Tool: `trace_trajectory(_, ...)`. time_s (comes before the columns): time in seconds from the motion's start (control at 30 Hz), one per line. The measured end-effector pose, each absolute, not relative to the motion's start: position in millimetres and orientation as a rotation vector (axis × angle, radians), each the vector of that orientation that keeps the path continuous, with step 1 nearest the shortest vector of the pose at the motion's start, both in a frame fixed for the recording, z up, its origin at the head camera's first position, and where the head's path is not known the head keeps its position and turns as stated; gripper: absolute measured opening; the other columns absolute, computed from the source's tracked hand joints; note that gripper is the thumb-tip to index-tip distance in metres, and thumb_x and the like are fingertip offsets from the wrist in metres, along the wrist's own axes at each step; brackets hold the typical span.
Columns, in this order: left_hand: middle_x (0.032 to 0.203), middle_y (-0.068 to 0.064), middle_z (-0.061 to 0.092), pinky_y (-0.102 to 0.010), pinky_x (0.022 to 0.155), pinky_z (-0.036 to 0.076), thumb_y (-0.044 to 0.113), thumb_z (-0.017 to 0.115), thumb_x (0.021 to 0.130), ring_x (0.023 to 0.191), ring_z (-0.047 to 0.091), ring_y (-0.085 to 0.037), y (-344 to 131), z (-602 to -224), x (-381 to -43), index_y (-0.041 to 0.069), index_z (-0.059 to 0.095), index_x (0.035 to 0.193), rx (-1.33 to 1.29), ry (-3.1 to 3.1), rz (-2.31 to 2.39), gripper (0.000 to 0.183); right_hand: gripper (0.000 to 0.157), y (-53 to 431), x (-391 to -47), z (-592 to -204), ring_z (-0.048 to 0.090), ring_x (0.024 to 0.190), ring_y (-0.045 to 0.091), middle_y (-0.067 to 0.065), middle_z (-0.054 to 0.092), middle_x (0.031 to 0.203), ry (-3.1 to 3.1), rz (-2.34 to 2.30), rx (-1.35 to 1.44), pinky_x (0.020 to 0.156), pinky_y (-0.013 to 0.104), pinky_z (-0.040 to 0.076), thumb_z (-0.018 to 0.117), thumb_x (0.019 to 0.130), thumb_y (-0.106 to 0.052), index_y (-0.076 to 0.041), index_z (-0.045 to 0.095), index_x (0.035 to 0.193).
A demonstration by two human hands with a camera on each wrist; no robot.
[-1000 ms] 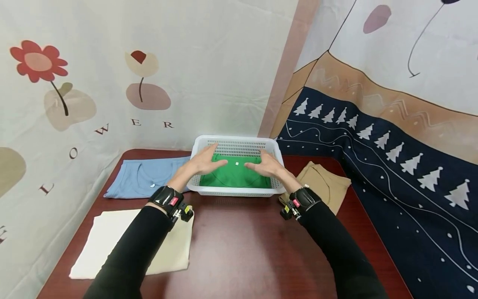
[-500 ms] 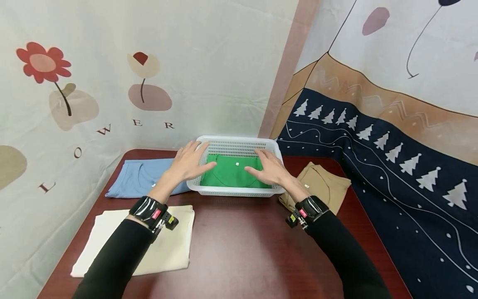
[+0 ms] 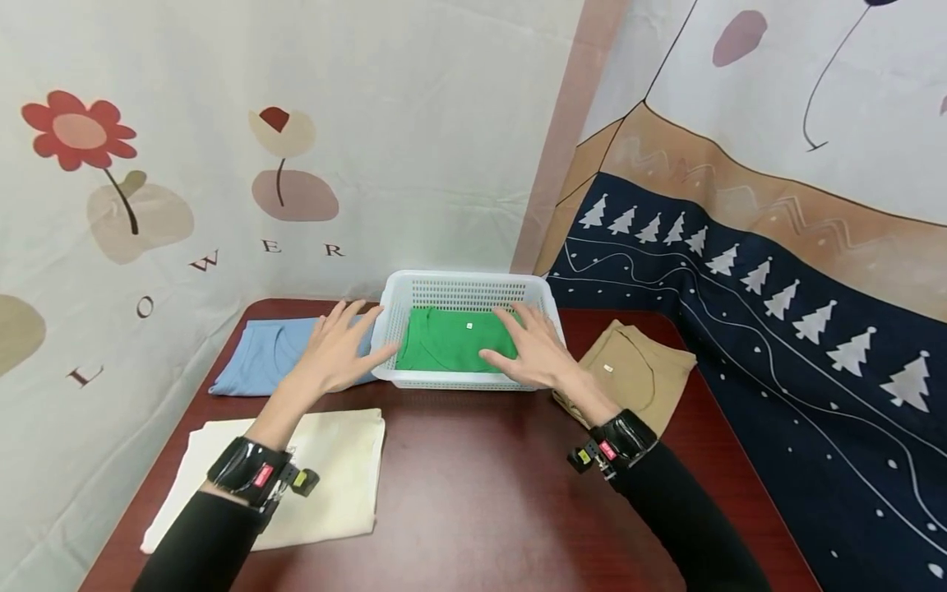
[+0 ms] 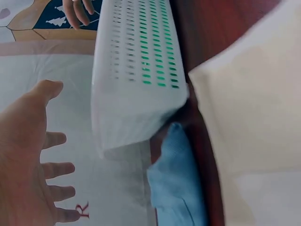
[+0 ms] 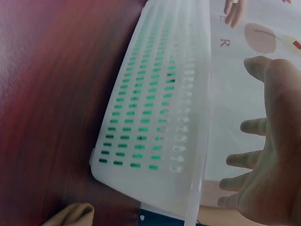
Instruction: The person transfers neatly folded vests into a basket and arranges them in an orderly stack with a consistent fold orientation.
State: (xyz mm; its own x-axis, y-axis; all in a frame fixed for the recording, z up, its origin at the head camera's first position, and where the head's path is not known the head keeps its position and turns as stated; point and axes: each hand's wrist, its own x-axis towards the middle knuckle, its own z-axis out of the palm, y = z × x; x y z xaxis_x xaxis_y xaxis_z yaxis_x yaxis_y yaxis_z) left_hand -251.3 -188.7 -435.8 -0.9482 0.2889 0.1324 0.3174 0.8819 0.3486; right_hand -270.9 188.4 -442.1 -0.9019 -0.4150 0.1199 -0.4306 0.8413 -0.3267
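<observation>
A folded green shirt (image 3: 451,341) with a small white label lies inside a white perforated plastic basket (image 3: 473,380) at the back of the table. My left hand (image 3: 333,349), fingers spread and holding nothing, hovers left of the basket, overlapping a folded blue shirt (image 3: 259,353) in the head view. Over the basket's right part is my right hand (image 3: 534,349), fingers also spread and nothing in them. In the left wrist view the left hand (image 4: 28,155) stands apart from the basket's end (image 4: 136,113). The right wrist view shows the right hand (image 5: 273,146) above rim level.
A folded tan shirt (image 3: 639,370) lies on the right of the red-brown table (image 3: 459,485). Folded cream cloth (image 3: 333,469) rests at the front left. Printed curtains (image 3: 436,148) hang close behind the table and along its right side.
My left hand has moved from over the basket out to the left and toward me. The right hand has shifted only slightly, staying over the basket's right side. The green shirt stays put.
</observation>
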Motion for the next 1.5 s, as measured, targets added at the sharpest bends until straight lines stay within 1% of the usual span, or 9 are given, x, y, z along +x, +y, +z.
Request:
trace_trajectory(0.17,0.182,-0.028,0.031,-0.083,0.134,0.017,0.062,0.063,0.109,0.172,0.018,-0.059,-208,-445,-231,0.013,0.040,0.175,-0.428,-2.985,-0.600,0.086,0.091,182,-257,-445,0.027,0.171,0.055,0.023,0.032,0.184,-2.929,0.522,0.757,0.140,0.073,0.021,0.066,0.104,-0.067,-0.023,0.037,0.178)
trace_trajectory(0.3,0.182,-0.029,0.032,-0.086,0.131,0.018,0.063,0.064,0.109,0.170,0.021,-0.061,-222,-452,-217,0.013,0.041,0.175,-0.394,-2.973,-0.602,0.086,0.089,177,-246,-448,0.031,0.169,0.055,0.022,0.034,0.183,-2.898,0.535,0.811,0.138,0.074,0.025,0.068,0.103,-0.064,-0.023,0.039,0.177)
trace_trajectory(0.47,0.179,-0.031,0.035,-0.086,0.131,0.019,0.063,0.065,0.109,0.168,0.023,-0.063,-238,-459,-200,0.013,0.041,0.175,-0.357,-2.977,-0.605,0.087,0.086,169,-234,-449,0.034,0.168,0.055,0.021,0.036,0.182,-2.858,0.531,0.889,0.135,0.075,0.030,0.068,0.104,-0.063,-0.022,0.041,0.176)
trace_trajectory(0.73,0.178,-0.033,0.035,-0.089,0.127,0.020,0.068,0.063,0.108,0.166,0.025,-0.065,-261,-466,-178,0.016,0.039,0.176,-0.268,-2.991,-0.578,0.089,0.087,150,-216,-448,0.032,0.171,0.051,0.018,0.036,0.183,-2.857,0.562,0.970,0.138,0.072,0.027,0.067,0.105,-0.067,-0.026,0.040,0.176)
trace_trajectory(0.93,0.176,-0.034,0.037,-0.091,0.124,0.023,0.065,0.065,0.108,0.163,0.028,-0.067,-277,-470,-164,0.014,0.040,0.175,-0.238,-2.979,-0.558,0.088,0.087,135,-209,-449,0.031,0.172,0.049,0.018,0.036,0.183,-2.863,0.552,1.016,0.139,0.071,0.027,0.065,0.105,-0.067,-0.027,0.038,0.177)
trace_trajectory(1.07,0.174,-0.036,0.039,-0.091,0.121,0.025,0.063,0.067,0.108,0.160,0.032,-0.067,-288,-471,-156,0.014,0.041,0.174,-0.221,-2.960,-0.572,0.086,0.087,124,-204,-449,0.030,0.173,0.047,0.015,0.035,0.184,-2.857,0.559,1.055,0.140,0.068,0.026,0.064,0.106,-0.068,-0.027,0.037,0.178)
trace_trajectory(1.17,0.174,-0.038,0.037,-0.089,0.122,0.024,0.061,0.066,0.109,0.161,0.031,-0.066,-298,-473,-150,0.013,0.038,0.175,-0.192,-2.969,-0.603,0.087,0.088,116,-199,-448,0.030,0.173,0.046,0.014,0.035,0.184,-2.844,0.567,1.094,0.142,0.065,0.025,0.065,0.106,-0.067,-0.026,0.036,0.178)
trace_trajectory(1.3,0.173,-0.041,0.035,-0.088,0.121,0.023,0.060,0.064,0.110,0.161,0.029,-0.066,-310,-476,-142,0.010,0.035,0.176,-0.161,-2.975,-0.641,0.087,0.087,106,-194,-448,0.032,0.172,0.045,0.014,0.037,0.184,-2.820,0.585,1.146,0.141,0.064,0.026,0.065,0.106,-0.066,-0.025,0.036,0.178)
trace_trajectory(1.5,0.173,-0.041,0.035,-0.089,0.119,0.024,0.063,0.062,0.110,0.162,0.026,-0.068,-322,-482,-133,0.009,0.034,0.176,-0.101,-3.000,-0.628,0.090,0.085,93,-185,-450,0.034,0.172,0.043,0.013,0.039,0.182,-2.812,0.593,1.202,0.140,0.063,0.029,0.064,0.106,-0.066,-0.026,0.037,0.177)
